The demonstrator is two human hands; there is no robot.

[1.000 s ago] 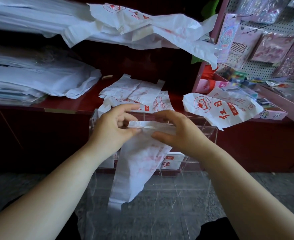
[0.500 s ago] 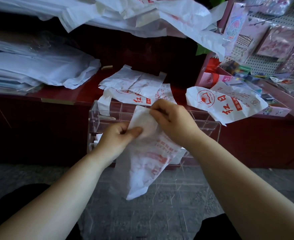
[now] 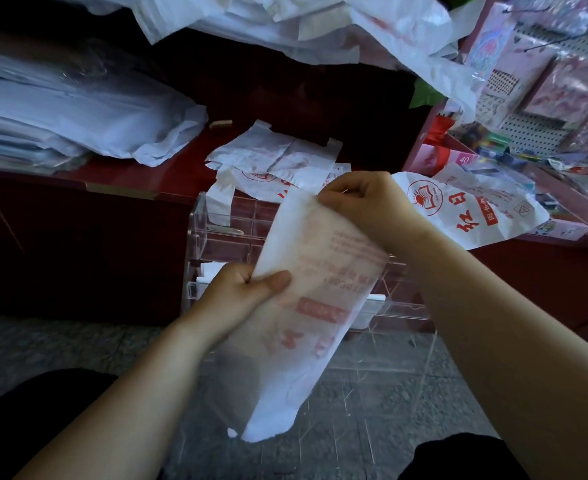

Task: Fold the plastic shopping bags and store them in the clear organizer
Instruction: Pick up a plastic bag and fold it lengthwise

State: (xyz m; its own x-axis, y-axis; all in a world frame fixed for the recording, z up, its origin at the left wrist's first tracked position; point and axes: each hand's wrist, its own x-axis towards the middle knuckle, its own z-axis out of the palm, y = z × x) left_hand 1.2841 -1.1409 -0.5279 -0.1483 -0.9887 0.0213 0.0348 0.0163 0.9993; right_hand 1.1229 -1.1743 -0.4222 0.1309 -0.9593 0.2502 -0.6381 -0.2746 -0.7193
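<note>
Grips: left hand [image 3: 240, 292] pinched bag [image 3: 320, 306] edge; right hand [image 3: 365, 199] pinched its top.
Fold: we judged taut, aligned edges would crease cleanly.

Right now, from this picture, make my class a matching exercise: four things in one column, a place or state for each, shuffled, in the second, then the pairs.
Column A
1. left hand
2. right hand
3. clear organizer
4. book-logo bag

Column B
a. lies to the right of both hands
b. grips the held bag at its top edge
c. stands behind the held bag
d. pinches the held bag's left edge, lower down

Pairs: 1-d; 2-b; 3-c; 4-a
</note>
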